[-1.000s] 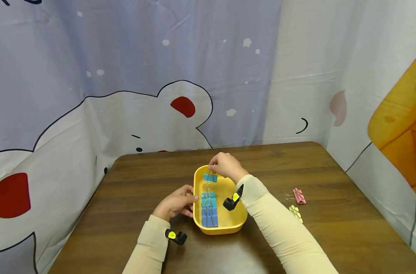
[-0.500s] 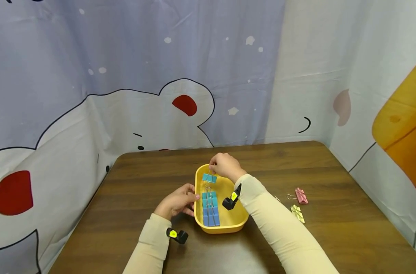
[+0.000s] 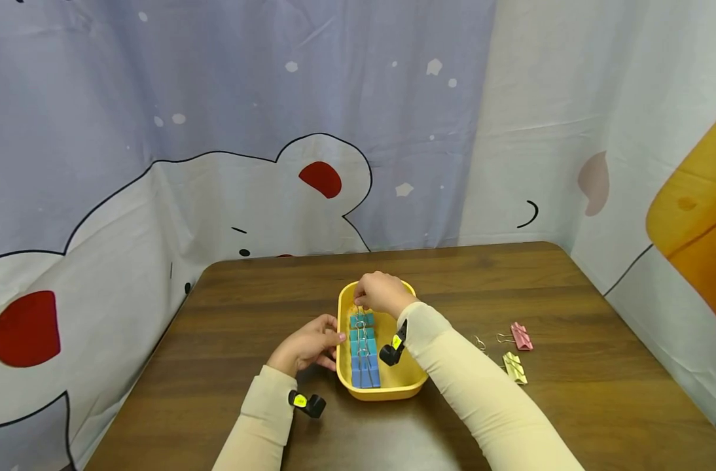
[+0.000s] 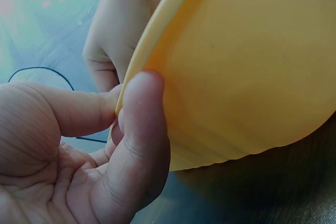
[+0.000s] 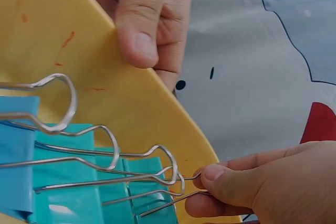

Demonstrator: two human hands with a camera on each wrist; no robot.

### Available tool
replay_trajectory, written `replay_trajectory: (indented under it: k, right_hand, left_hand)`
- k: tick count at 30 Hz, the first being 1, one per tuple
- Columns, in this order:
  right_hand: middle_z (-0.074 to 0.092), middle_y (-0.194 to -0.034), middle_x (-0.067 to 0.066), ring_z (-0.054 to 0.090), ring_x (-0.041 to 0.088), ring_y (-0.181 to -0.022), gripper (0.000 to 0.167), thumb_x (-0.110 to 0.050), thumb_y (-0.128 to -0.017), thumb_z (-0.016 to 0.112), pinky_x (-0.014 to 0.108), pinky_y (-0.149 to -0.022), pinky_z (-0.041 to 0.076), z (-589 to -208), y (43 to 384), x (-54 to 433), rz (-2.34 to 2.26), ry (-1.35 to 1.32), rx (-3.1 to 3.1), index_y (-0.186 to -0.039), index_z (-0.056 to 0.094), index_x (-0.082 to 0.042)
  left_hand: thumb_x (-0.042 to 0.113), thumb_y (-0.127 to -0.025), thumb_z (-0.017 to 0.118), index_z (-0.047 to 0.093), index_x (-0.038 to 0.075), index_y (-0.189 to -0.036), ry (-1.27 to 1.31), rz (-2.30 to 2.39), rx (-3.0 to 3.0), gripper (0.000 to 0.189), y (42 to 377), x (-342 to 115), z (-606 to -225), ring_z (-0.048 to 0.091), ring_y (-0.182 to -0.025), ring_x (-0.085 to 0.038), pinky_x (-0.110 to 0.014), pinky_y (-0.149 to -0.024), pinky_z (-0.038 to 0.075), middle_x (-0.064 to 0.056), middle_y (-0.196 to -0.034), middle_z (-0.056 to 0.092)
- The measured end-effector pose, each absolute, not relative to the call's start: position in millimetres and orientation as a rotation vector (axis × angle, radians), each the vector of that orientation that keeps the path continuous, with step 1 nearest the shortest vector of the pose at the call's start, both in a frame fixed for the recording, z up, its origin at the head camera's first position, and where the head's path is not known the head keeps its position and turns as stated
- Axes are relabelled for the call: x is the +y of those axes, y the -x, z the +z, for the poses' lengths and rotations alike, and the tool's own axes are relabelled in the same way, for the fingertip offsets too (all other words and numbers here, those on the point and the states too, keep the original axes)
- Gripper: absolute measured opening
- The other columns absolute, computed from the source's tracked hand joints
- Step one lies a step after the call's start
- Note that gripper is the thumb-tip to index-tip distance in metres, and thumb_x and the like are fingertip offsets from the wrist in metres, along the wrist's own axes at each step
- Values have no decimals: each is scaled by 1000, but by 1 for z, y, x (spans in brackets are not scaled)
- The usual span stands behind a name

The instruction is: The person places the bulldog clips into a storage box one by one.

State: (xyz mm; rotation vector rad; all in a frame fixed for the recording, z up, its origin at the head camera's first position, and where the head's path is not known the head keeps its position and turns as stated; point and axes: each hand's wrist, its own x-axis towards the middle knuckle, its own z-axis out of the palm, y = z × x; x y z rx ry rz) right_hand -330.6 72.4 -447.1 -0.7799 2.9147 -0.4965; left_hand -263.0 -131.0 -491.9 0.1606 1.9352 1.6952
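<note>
My left hand (image 3: 311, 343) grips the left rim of a yellow plastic tray (image 3: 400, 378), thumb on one side of the wall and fingers on the other in the left wrist view. Bent over the tray's far end, my right hand (image 3: 384, 292) pinches the wire handle of a teal binder clip (image 5: 152, 195) between thumb and finger. That clip is down inside the tray, at the far end of a row along the left wall. Nearer in the row are more teal binder clips (image 3: 362, 340) and blue binder clips (image 3: 365, 376), their wire handles overlapping.
To the tray's right, a pink binder clip (image 3: 521, 336) and a yellow binder clip (image 3: 514, 368) lie on the wooden table (image 3: 258, 294). A wire handle (image 3: 479, 343) shows beside my right sleeve. A printed curtain (image 3: 417, 144) hangs behind the table.
My right hand has lowered the teal binder clip from above the tray's far end down into line with the row. My left hand keeps its grip on the rim.
</note>
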Motion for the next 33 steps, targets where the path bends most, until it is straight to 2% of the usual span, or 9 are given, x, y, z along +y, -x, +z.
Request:
replay_trajectory:
  k: [15, 17, 23, 27, 33]
  right_hand:
    - [67, -75, -11, 61, 7, -70, 12, -26, -97, 69, 30, -67, 53, -457, 328, 69, -480, 743, 2902, -93, 78, -19]
    - [70, -80, -10, 64, 9, -76, 13, -27, -98, 68, 33, -70, 55, -458, 329, 68, -476, 729, 2903, -98, 78, -20]
    - [73, -111, -6, 67, 17, -102, 20, -32, -100, 65, 40, -84, 56, -464, 330, 68, -444, 699, 2913, -112, 78, -23]
    - [72, -117, -4, 67, 19, -106, 22, -34, -100, 64, 41, -88, 56, -464, 330, 67, -450, 683, 2915, -115, 77, -23]
    - [72, -117, -2, 66, 21, -106, 25, -37, -100, 64, 41, -89, 56, -463, 331, 67, -467, 657, 2910, -117, 76, -23]
  left_hand:
    - [8, -103, 56, 35, -2, -127, -161, 1678, 1940, 33, 263, -129, -491, 57, -63, -15, -30, -53, 60, -10, -82, 59]
    - [8, -103, 56, 36, -2, -127, -159, 1679, 1941, 33, 262, -129, -491, 56, -62, -15, -30, -53, 60, -10, -82, 59]
    - [8, -102, 57, 37, -1, -126, -152, 1676, 1947, 33, 261, -129, -490, 56, -63, -15, -30, -53, 60, -10, -82, 58]
    - [8, -102, 57, 37, -2, -126, -154, 1678, 1948, 33, 261, -129, -490, 57, -63, -15, -30, -53, 60, -11, -83, 58]
    - [8, -102, 57, 37, -2, -126, -157, 1680, 1944, 33, 262, -130, -491, 58, -63, -15, -31, -54, 61, -11, -84, 60]
